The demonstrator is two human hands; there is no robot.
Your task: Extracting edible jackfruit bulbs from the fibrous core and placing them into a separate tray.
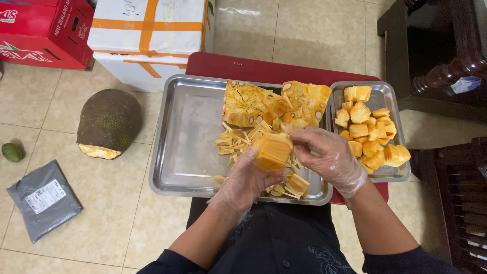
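Both my hands wear thin clear gloves. My left hand grips a yellow jackfruit pod still wrapped in pale fibres, held over the large steel tray. My right hand pinches the fibres at the pod's right side. Two slabs of cut jackfruit lie at the tray's far end, with loose yellow strips below them. More fibre scraps sit by the tray's near edge.
A smaller steel tray on the right holds several cleaned pods. Both trays rest on a red stool. On the tiled floor lie half a jackfruit, a grey mail bag, a white foam box and red cartons. Dark wooden furniture stands at right.
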